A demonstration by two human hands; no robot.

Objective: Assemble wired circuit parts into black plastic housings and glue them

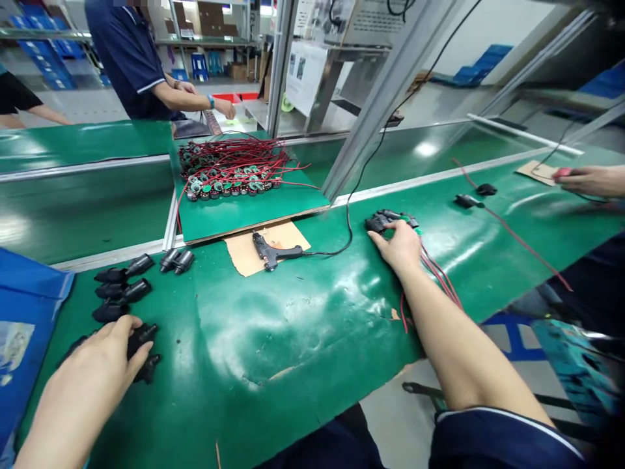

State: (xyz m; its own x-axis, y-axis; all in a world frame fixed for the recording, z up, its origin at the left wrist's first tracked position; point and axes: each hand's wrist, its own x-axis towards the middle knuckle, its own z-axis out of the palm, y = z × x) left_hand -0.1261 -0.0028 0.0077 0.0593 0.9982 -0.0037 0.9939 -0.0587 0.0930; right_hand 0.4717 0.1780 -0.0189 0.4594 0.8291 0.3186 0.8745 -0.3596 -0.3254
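At the left, my left hand [100, 365] has its thumb and fingers closed about a black plastic part [142, 337], which it partly hides. Just beyond it lie several more black plastic housings [124, 286] in a short column, with two black cylindrical pieces [176, 260] off to their right. Across the mat, my right hand [403, 247] is closed over a cluster of black cylindrical parts [383, 220]. Red wires [442, 273] trail from this cluster toward the bench's front edge. Between my hands, farther back, a black glue gun [276, 251] rests on a piece of cardboard [239, 256].
A raised green board [234, 212] carries a heap of red-wired round components [234, 166]. A blue bin [29, 326] borders the left side. The glue gun's black cord [349, 221] runs up a metal post [385, 98]. A co-worker's hand [593, 181] holds something red at right; another person [131, 58] works opposite.
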